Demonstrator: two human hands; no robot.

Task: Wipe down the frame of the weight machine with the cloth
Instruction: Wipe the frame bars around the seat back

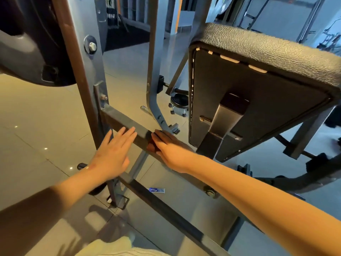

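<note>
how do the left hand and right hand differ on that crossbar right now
The left hand holds nothing, while the right hand presses a reddish-brown cloth against the crossbar. The left hand's fingers are spread, and only their tips are at the bar. The right hand's lie together, flat along it. Both hands are flat, fingers straight, at the same crossbar.

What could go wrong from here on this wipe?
1. The left hand touches the crossbar bare, in the path of the cloth; the hands may collide.
2. The right hand seems only to press the cloth flat, so it may slip off.
3. The bolt at the crossbar's end could snag it.
</note>
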